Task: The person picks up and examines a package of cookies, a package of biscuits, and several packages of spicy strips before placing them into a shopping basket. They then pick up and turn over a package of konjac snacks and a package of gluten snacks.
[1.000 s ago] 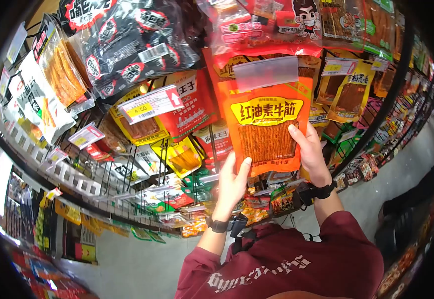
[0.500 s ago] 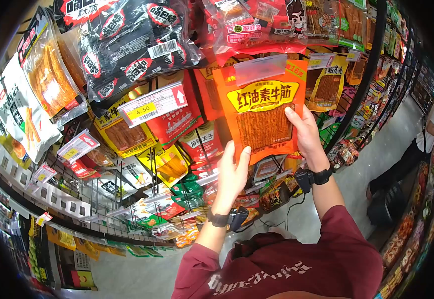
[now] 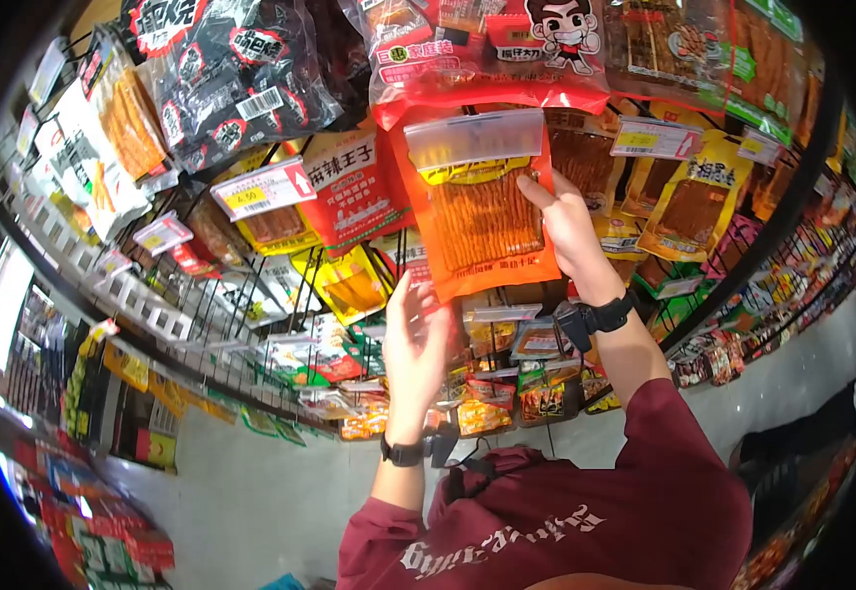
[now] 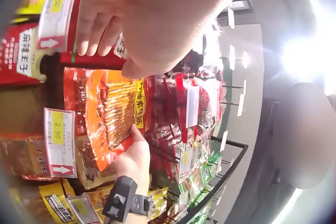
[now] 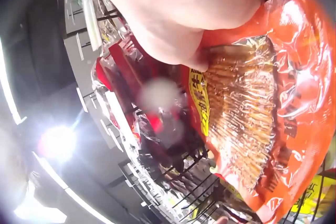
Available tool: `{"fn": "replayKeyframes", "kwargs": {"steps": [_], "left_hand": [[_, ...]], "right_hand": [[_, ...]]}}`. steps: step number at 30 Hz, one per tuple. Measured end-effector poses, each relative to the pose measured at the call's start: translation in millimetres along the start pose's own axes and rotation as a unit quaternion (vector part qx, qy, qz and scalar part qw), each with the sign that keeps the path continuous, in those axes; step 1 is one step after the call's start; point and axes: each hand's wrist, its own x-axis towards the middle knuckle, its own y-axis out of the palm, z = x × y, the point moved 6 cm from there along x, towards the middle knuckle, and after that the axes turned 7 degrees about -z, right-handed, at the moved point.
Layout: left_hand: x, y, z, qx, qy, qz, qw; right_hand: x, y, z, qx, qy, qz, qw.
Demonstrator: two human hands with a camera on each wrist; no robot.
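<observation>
An orange snack packet (image 3: 492,226) with brown strips in its window is in front of the rack, the clear tag holder (image 3: 474,138) overlapping its yellow label. My right hand (image 3: 570,226) grips the packet's right edge, thumb across the front; the other fingers are hidden behind. Below the lower left corner is my left hand (image 3: 416,339), its fingers loosely extended and holding nothing. In the left wrist view, my left hand (image 4: 136,19) appears large above the packet (image 4: 118,106). The right wrist view shows my right hand (image 5: 184,8) over the packet's (image 5: 241,108) edge.
A red family-size bag (image 3: 487,59) hangs just above the packet. To the left are a black bag (image 3: 236,88), a price tag (image 3: 263,192) and a red packet (image 3: 349,187). Yellow packets (image 3: 693,202) hang at the right, beside a black rack post (image 3: 782,211).
My left hand has come off the packet's lower left side and moved down. The packet has shifted up relative to the clear tag holder, which covers more of its label. My right hand keeps its grip.
</observation>
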Motion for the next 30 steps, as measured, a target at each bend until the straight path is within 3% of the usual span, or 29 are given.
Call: {"fn": "replayKeyframes", "kwargs": {"steps": [2, 4, 6, 8, 9, 10, 11, 13, 14, 16, 17, 19, 20, 21, 22, 23, 24, 25, 26, 28, 30], "left_hand": [[-25, -16, 5, 0.049, 0.026, -0.041, 0.998], [-60, -34, 12, 0.081, 0.002, -0.076, 0.994], [-107, -56, 35, 0.066, -0.072, -0.111, 0.989], [-168, -84, 65, 0.089, -0.169, -0.159, 0.969], [-204, -101, 83, 0.071, -0.211, -0.182, 0.958], [-241, -117, 98, 0.052, -0.256, -0.209, 0.942], [-277, -131, 107, 0.031, -0.313, -0.259, 0.913], [-360, -154, 120, -0.075, -0.403, -0.382, 0.828], [-411, -171, 144, -0.228, -0.413, -0.462, 0.751], [-513, -192, 194, -0.439, -0.328, -0.657, 0.518], [-571, -201, 230, -0.476, -0.27, -0.69, 0.474], [-681, -207, 298, -0.521, -0.286, -0.602, 0.533], [-678, -180, 270, -0.416, -0.372, -0.691, 0.459], [-694, -163, 260, -0.306, -0.487, -0.669, 0.471], [-759, -161, 311, -0.287, -0.518, -0.57, 0.569], [-804, -146, 330, -0.217, -0.581, -0.561, 0.549], [-829, -145, 327, 0.152, -0.654, -0.355, 0.65], [-833, -132, 314, 0.242, -0.651, -0.277, 0.664], [-833, -116, 304, 0.279, -0.636, -0.238, 0.679], [-843, -96, 297, 0.33, -0.595, -0.185, 0.709], [-863, -92, 315, 0.351, -0.569, -0.121, 0.734]], "right_hand": [[10, 4, -5, 0.009, 0.017, -0.002, 1.0], [27, 11, -16, 0.047, 0.0, 0.003, 0.999], [47, 14, -35, 0.02, 0.006, -0.044, 0.999], [67, 9, -57, 0.014, -0.066, -0.085, 0.994], [62, 10, -51, 0.01, -0.088, -0.076, 0.993], [48, 13, -44, 0.092, -0.138, -0.108, 0.98], [19, 8, -22, 0.012, -0.144, -0.159, 0.977], [-33, 9, 14, 0.051, -0.155, -0.166, 0.972], [-56, 5, 21, 0.085, -0.159, -0.14, 0.974], [-109, 0, 20, 0.161, -0.12, -0.067, 0.977], [-137, -1, 19, 0.125, -0.11, -0.012, 0.986], [-193, -2, 0, 0.075, -0.097, 0.178, 0.976], [-225, -1, -17, 0.012, -0.075, 0.251, 0.965], [-256, -5, -36, -0.085, -0.037, 0.316, 0.944], [-291, -16, -61, -0.189, 0.071, 0.37, 0.907], [-327, -30, -93, -0.202, 0.19, 0.404, 0.871], [-360, -45, -120, -0.221, 0.232, 0.469, 0.823], [-389, -56, -132, -0.263, 0.278, 0.512, 0.769], [-415, -79, -158, -0.245, 0.344, 0.512, 0.748], [-450, -122, -200, -0.275, 0.409, 0.474, 0.729], [-466, -170, -236, -0.341, 0.4, 0.481, 0.702]]}}
